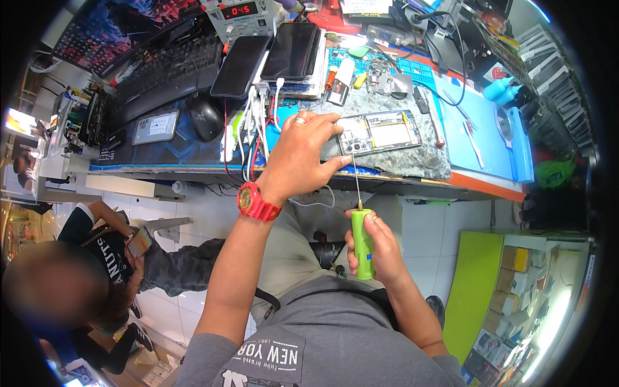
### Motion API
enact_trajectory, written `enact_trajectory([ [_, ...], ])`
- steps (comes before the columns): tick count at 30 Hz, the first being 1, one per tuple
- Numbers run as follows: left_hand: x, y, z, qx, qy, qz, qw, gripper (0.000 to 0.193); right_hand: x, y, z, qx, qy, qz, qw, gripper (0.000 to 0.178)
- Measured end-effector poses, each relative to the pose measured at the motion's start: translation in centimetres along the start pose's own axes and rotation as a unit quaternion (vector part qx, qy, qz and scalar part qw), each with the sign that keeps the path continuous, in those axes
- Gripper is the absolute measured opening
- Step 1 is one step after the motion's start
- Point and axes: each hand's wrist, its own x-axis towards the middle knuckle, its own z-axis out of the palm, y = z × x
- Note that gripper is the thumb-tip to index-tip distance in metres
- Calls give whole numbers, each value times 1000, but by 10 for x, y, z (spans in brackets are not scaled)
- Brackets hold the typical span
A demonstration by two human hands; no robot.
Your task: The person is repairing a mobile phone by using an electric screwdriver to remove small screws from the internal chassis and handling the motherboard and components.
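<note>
An opened phone, its inner boards and pale battery showing, lies on a grey stone-patterned work mat near the desk's front edge. My left hand grips the phone's left end, thumb on the near edge and fingers at the far corner. In my closed right hand is a tool with a thick green handle and a long thin metal shaft; its exact kind I cannot make out. The shaft points away from me, and its tip meets the phone's near edge by the camera lenses, close to my left thumb.
Two dark phones lie behind my left hand, among white cables. A mouse and keyboard are farther left. Small parts lie on a blue tray; a blue mat is at right. Another person sits at lower left.
</note>
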Motion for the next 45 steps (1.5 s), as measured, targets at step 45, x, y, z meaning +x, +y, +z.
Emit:
enact_trajectory([
  [45,0,1,2,8,4,-4,1000,47,-8,-8,-7,28,0,-8,1000,43],
])
